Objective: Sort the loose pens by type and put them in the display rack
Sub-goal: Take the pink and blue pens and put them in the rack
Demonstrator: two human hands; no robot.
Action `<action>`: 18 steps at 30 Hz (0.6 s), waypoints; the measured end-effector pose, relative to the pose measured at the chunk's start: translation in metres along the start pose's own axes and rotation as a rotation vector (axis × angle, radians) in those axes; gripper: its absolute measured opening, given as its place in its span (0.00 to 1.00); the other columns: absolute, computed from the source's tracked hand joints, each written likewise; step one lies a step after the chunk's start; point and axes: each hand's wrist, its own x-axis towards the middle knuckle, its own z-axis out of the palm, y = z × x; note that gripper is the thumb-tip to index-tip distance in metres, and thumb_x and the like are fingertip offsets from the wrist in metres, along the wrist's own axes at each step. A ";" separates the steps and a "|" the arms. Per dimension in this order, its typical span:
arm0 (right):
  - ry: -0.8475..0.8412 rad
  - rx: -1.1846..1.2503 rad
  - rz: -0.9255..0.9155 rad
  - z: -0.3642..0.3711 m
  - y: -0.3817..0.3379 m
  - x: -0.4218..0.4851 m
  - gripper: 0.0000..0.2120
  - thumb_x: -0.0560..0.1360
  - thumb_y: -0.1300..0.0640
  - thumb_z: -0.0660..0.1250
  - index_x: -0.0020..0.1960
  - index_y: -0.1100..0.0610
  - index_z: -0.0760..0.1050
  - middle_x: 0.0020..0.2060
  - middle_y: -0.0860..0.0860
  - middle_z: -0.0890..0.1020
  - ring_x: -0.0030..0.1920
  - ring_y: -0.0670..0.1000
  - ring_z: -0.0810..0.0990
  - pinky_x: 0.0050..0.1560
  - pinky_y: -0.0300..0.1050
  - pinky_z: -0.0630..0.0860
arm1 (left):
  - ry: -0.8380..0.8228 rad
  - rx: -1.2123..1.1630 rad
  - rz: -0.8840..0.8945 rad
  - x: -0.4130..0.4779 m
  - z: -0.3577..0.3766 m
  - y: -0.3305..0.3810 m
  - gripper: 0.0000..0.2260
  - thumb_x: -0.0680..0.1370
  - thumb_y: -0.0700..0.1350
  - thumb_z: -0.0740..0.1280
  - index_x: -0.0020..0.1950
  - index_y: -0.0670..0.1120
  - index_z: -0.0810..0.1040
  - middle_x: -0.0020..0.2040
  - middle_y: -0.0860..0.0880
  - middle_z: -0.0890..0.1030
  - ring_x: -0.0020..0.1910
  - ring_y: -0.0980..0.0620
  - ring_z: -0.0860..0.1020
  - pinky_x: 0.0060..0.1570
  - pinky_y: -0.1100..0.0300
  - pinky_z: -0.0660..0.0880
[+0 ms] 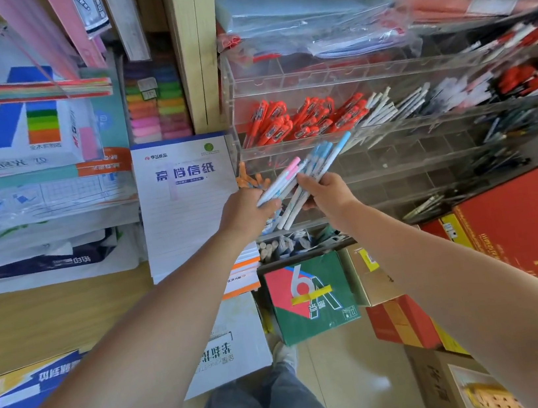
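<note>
Reaching from lower left to mid-frame, the left hand grips the pink-capped pens, and just right of it the right hand clamps its fingers on the blue-capped pens before the clear display rack.

Both arms outstretched; left grip, right grip close together, fingers curled round pens.

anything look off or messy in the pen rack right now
Yes. In the clear acrylic display rack, the plain white pens beside the red-capped pens lie splayed, ends jutting over the front wall. Clear plastic sleeves slump on the rack's top.
</note>
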 end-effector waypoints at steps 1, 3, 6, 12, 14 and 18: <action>0.037 -0.016 0.015 0.000 -0.002 0.001 0.11 0.79 0.53 0.64 0.44 0.58 0.79 0.44 0.59 0.83 0.40 0.55 0.80 0.51 0.56 0.79 | 0.025 0.008 -0.011 0.000 -0.001 -0.002 0.14 0.78 0.49 0.67 0.54 0.39 0.82 0.36 0.46 0.76 0.35 0.47 0.73 0.32 0.59 0.63; 0.132 -0.007 0.039 -0.003 -0.005 0.006 0.13 0.79 0.53 0.64 0.49 0.62 0.81 0.41 0.56 0.83 0.36 0.51 0.80 0.51 0.54 0.79 | 0.074 0.017 -0.040 0.001 -0.005 -0.008 0.15 0.78 0.50 0.67 0.54 0.38 0.81 0.36 0.45 0.77 0.34 0.45 0.74 0.31 0.59 0.64; 0.237 0.058 0.044 -0.012 -0.010 0.013 0.13 0.79 0.52 0.65 0.52 0.62 0.81 0.37 0.51 0.82 0.30 0.45 0.78 0.38 0.40 0.78 | 0.083 0.027 -0.062 0.003 -0.010 -0.019 0.17 0.78 0.52 0.67 0.55 0.39 0.82 0.34 0.45 0.76 0.32 0.45 0.74 0.32 0.58 0.67; 0.314 0.082 -0.050 -0.003 -0.025 0.022 0.12 0.78 0.50 0.66 0.38 0.55 0.77 0.31 0.50 0.79 0.26 0.40 0.76 0.27 0.32 0.70 | 0.069 -0.012 -0.056 0.005 -0.016 -0.027 0.15 0.77 0.51 0.68 0.51 0.38 0.82 0.32 0.46 0.74 0.27 0.52 0.70 0.27 0.61 0.63; 0.319 0.087 -0.050 0.001 -0.024 0.026 0.12 0.78 0.51 0.66 0.39 0.56 0.77 0.33 0.49 0.80 0.27 0.40 0.78 0.25 0.31 0.70 | 0.058 -0.031 -0.056 0.005 -0.017 -0.028 0.15 0.77 0.51 0.68 0.50 0.38 0.82 0.33 0.45 0.75 0.27 0.51 0.71 0.28 0.60 0.64; 0.259 0.030 0.067 0.012 -0.010 0.032 0.11 0.79 0.49 0.64 0.48 0.56 0.79 0.36 0.47 0.80 0.35 0.44 0.79 0.29 0.36 0.69 | 0.042 -0.048 -0.046 0.004 -0.018 -0.030 0.15 0.77 0.50 0.68 0.49 0.38 0.83 0.34 0.43 0.78 0.30 0.46 0.74 0.28 0.61 0.65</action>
